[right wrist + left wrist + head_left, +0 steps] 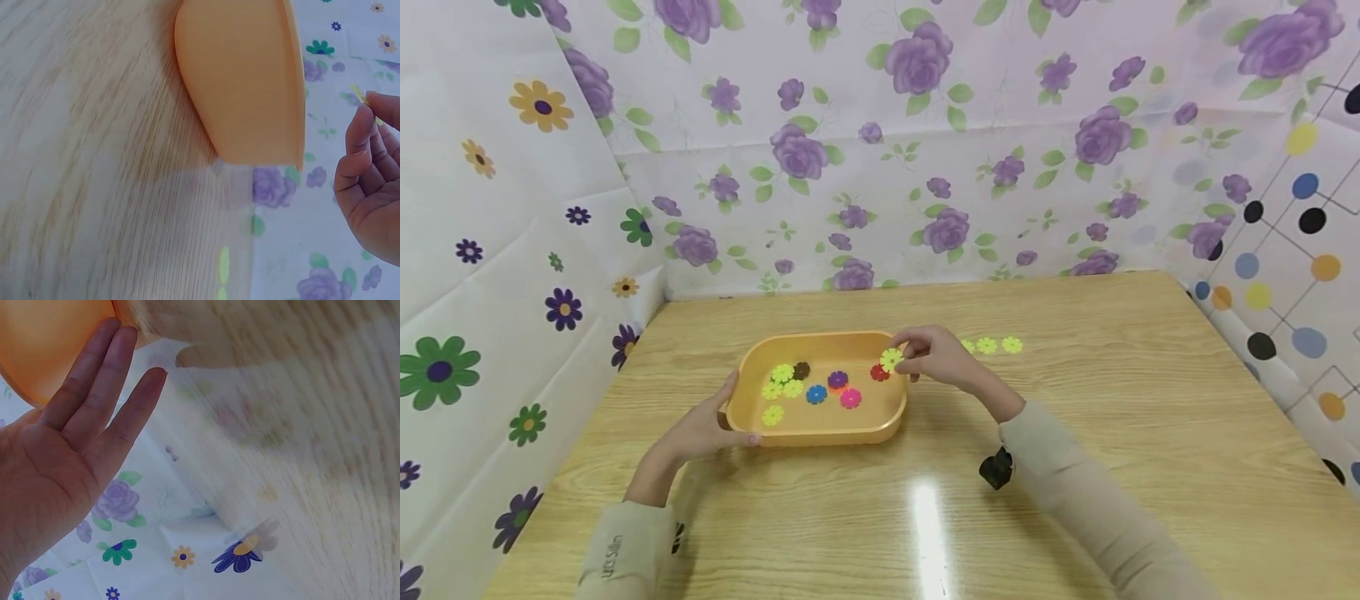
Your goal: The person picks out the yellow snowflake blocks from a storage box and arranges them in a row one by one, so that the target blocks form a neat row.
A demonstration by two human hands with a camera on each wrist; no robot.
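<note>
Between thumb and fingertips, my right hand (pixel 938 357) pinches a yellow snowflake disc (pixel 891 360) above the right end of an orange plastic tray (pixel 820 437). In the right wrist view the pinched disc (pixel 357 94) appears edge-on, beside the tray's outer wall (pixel 240 81). My left hand (pixel 700 425) rests against the tray's left end, its thumb along the front rim; the left wrist view shows straight fingers (pixel 94 387) at the outside wall. Inside the tray lie several yellow discs (pixel 772 415), plus a brown (pixel 802 370), a blue (pixel 816 394), a purple (pixel 838 379), a pink (pixel 851 398) and a red disc (pixel 878 373).
Right of the tray, yellow discs (pixel 1012 344) lie in a row on the wooden table (pixel 1112 400), partly hidden behind the right hand. A flowered sheet (pixel 865 167) hangs along the back edge. A black device (pixel 997 468) is at the right wrist.
</note>
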